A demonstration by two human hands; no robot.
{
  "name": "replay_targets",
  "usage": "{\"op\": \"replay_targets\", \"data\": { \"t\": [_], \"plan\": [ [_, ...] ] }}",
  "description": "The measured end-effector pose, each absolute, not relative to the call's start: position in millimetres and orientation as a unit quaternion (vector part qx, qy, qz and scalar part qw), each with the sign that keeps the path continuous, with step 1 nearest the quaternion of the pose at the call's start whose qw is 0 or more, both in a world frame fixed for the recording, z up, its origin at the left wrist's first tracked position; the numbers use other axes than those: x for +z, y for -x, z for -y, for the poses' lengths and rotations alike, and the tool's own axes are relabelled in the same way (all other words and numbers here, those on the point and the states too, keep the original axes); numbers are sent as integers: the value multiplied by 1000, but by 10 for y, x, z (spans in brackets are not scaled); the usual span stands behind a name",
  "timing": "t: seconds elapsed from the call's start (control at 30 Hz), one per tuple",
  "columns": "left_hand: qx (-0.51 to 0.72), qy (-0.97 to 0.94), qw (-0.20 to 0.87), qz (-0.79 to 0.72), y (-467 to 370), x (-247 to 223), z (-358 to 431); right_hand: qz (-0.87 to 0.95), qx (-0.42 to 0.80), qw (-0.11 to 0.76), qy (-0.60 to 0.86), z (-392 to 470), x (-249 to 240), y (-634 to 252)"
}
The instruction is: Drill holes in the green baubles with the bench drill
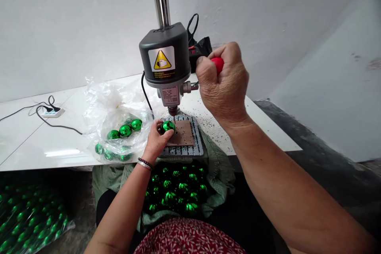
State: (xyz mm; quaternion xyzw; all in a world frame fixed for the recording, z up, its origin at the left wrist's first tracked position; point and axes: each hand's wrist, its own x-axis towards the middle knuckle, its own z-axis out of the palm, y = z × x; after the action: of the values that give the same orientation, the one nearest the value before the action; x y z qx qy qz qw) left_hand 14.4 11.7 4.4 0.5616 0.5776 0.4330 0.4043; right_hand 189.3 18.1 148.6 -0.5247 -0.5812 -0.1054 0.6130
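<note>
A small bench drill [165,53] with a dark grey head stands on a white table [53,147]. My left hand [155,139] holds a shiny green ball [168,126] on the brown pad of the drill's base [184,134], right under the bit. My right hand [222,81] is closed on the red knob [218,63] of the drill's feed lever, to the right of the head.
A clear plastic bag [114,123] with several green balls lies left of the drill. More green balls fill a green cloth [218,174] on my lap, and a bag of them [28,216] sits on the floor at left. A power strip [52,112] lies far left.
</note>
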Motion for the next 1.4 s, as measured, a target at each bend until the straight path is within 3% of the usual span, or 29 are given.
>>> {"op": "replay_targets", "data": {
  "t": [0.3, 0.8, 1.4],
  "plan": [
    [440, -559, 415, -567, -221, -88, -238, 565, -30, 567, 599, -129, 1752, -1844],
    [309, -688, 296, -587, -261, 16, -205, 575, 14, 581, 576, -144, 1771, -1864],
    [320, -666, 297, -605, -316, -56, -135, 590, -70, 636, 492, 15, 1436, -1862]
  ]
}}
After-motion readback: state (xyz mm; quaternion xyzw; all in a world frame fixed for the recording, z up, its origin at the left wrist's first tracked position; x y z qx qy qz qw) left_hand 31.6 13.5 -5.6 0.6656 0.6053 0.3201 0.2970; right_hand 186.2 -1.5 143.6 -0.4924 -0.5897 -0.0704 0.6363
